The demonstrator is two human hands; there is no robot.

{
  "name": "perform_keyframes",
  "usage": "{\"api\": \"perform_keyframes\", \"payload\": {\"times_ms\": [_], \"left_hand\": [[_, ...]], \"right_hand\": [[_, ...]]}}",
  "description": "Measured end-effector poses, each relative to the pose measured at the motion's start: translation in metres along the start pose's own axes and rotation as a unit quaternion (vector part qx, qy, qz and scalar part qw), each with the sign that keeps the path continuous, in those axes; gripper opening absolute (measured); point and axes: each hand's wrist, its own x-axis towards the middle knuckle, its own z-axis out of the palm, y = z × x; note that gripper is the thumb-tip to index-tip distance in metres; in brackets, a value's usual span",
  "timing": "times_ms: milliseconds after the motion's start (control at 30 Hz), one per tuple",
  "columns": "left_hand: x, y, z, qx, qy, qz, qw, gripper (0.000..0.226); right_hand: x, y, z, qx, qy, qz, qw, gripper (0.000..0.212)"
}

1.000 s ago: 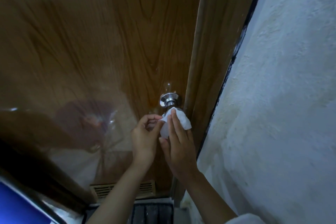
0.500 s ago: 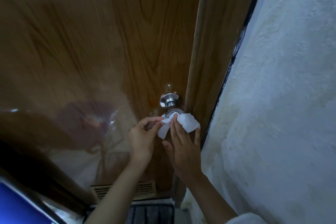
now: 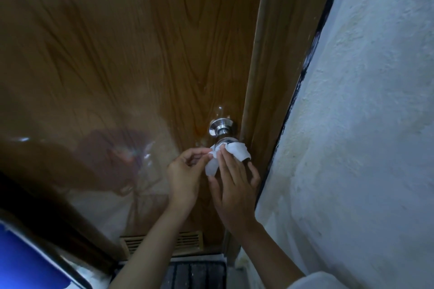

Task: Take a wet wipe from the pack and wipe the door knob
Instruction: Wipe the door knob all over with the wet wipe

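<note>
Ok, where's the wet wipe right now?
Head view, lower centre-right: the wet wipe is draped over the end of the door knob beside the door frame, the left hand pinching its left corner and the right hand pressing on it.

The right forearm comes out of a pale, whitish sleeve at 5 o'clock, a soft fabric with a rounded edge, cut off by the frame corner. The left forearm, at 6 o'clock, is uncovered down to the frame edge. The left grip and right grip are bare.
</note>
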Motion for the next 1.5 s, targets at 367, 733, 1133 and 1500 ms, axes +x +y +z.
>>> {"api": "perform_keyframes", "payload": {"times_ms": [367,733,1133,1500], "left_hand": [[-0.003,0.001,0.002,-0.003,-0.005,0.011,1.000,0.010],[0.001,0.006,0.009,-0.030,-0.010,0.023,0.999,0.010],[0.005,-0.003,0.006,-0.049,-0.005,0.002,0.999,0.014],[0.008,0.008,-0.001,-0.118,0.012,0.046,0.992,0.023]], "right_hand": [[0.006,0.005,-0.005,-0.042,0.015,-0.006,0.999,0.047],[-0.003,0.002,0.004,0.168,-0.016,0.137,0.976,0.062],[-0.008,-0.025,-0.002,0.312,-0.071,0.148,0.936,0.051],[0.033,-0.032,-0.035,0.304,0.052,0.094,0.947,0.034]]}}
